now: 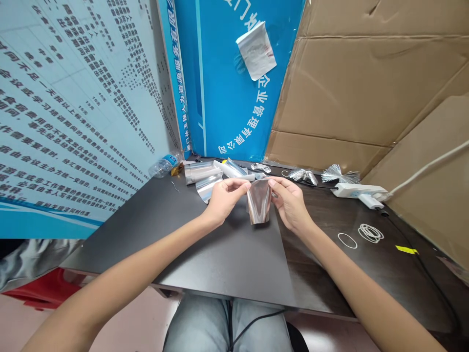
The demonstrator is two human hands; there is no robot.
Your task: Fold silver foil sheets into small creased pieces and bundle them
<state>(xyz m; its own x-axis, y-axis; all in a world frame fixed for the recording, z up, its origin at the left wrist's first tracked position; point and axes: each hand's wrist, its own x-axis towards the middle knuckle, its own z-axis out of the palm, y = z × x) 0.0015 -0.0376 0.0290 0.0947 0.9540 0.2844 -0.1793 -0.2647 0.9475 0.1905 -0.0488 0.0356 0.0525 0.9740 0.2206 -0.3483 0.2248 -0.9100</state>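
Foil sheet [259,203] hangs between our left hand [224,199] and right hand [293,203], each pinching a top corner, presumably to keep its upper edge taut.

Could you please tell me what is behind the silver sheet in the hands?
Behind the held silver sheet, more silver sheets lie on the table; whatever it directly covers cannot be seen.
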